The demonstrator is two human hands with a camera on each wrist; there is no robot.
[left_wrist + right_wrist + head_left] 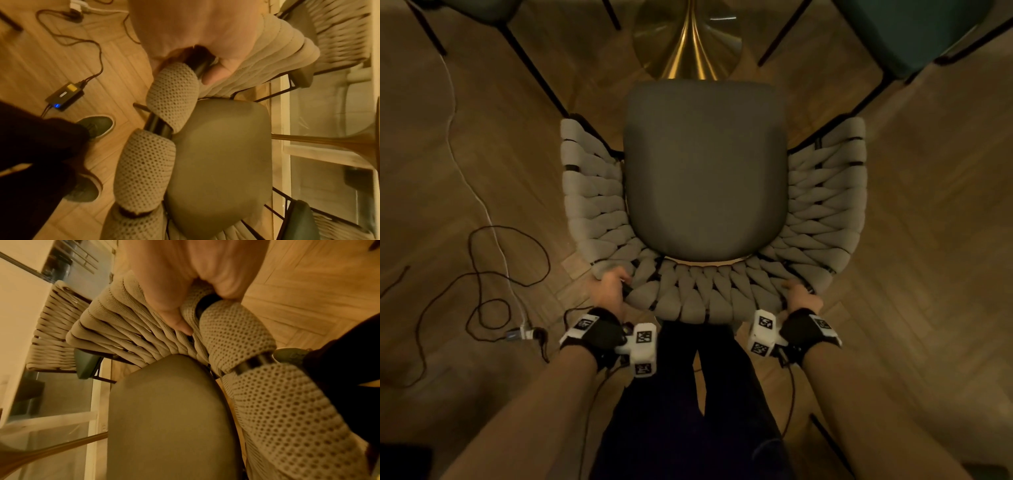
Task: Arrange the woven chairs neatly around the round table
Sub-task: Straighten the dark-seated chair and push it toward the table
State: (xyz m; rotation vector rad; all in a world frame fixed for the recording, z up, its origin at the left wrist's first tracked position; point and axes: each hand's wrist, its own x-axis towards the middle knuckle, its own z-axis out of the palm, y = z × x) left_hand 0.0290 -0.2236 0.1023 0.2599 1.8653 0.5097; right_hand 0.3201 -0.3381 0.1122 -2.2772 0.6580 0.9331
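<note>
A woven chair (702, 178) with a grey seat cushion and a curved beige rope back stands right in front of me, facing the round table's brass pedestal base (688, 44). My left hand (610, 285) grips the left part of the top rail, fingers curled round the black tube (197, 65). My right hand (802, 295) grips the right part of the same rail (207, 305). In the wrist views the glass tabletop (329, 113) lies just beyond the seat.
Two more chairs with dark green seats stand at the far left (479, 10) and far right (914, 31) of the table. Cables and a power adapter (517, 334) lie on the wooden floor to my left. My legs (698, 411) are right behind the chair.
</note>
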